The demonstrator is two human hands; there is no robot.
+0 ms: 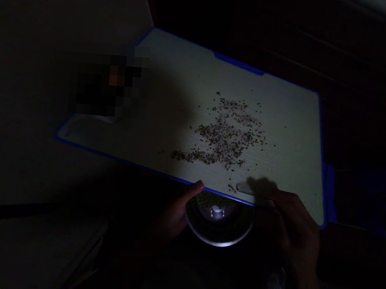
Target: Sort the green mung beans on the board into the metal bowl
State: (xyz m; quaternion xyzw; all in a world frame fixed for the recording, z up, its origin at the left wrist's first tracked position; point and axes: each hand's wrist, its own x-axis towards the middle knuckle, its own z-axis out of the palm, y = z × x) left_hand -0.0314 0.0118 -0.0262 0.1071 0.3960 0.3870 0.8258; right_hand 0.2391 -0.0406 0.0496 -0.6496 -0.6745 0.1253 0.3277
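A white board [288,156] with a blue rim carries a loose spread of small green beans [226,140], probably mung beans. Under its near edge is a shiny metal bowl [218,242] with more green beans [213,200] inside. My left hand [177,212] is at the bowl's left side, its thumb lying on the board's edge; the other fingers are hidden. My right hand [295,224] pinches a pale, blunt-ended flat tool [245,188] low over the board. Its tip is beside a few beans near the edge, and its exact kind is unclear.
The surroundings are very dark. A pixelated patch [107,84] covers something at the board's left end. A blue object [376,199] is faintly visible at the right, and crinkled clear plastic [276,282] shows below my right hand.
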